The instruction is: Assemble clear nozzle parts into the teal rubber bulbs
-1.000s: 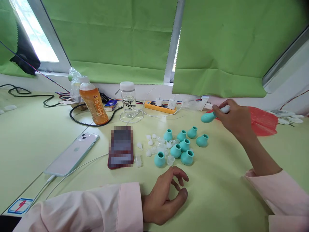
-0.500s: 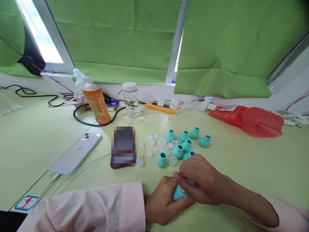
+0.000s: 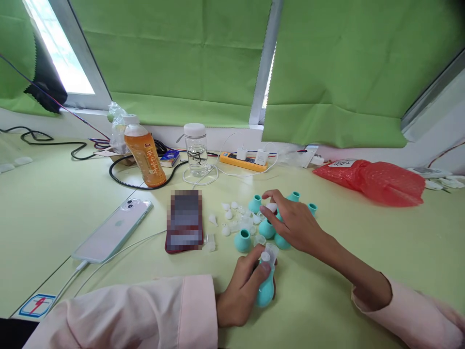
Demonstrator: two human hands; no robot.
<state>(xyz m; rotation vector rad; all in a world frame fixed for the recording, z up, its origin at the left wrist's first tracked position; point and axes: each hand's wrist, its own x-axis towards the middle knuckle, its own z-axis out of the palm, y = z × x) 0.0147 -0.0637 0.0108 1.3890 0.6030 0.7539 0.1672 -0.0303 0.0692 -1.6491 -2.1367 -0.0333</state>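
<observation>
My left hand [image 3: 241, 286] is closed around a teal rubber bulb [image 3: 265, 291] with a clear tip at its top, held upright near the table's front edge. My right hand [image 3: 290, 220] reaches over the cluster of teal bulbs [image 3: 241, 240], fingers pinched on a small whitish piece [image 3: 271, 207] I cannot make out. Small clear and white plastic tips [image 3: 232, 215] lie scattered just left of the bulbs.
A dark red phone [image 3: 184, 221] and a pale green phone [image 3: 112, 230] on a charging cable lie to the left. An orange drink bottle [image 3: 142, 152], a glass jar [image 3: 195, 150] and a power strip [image 3: 244, 162] stand at the back. A red plastic bag [image 3: 378, 179] lies back right.
My right hand brought a teal bulb from the red bag to my left hand, let go of it, and moved up to the cluster of bulbs. My left hand closed on the bulb.
</observation>
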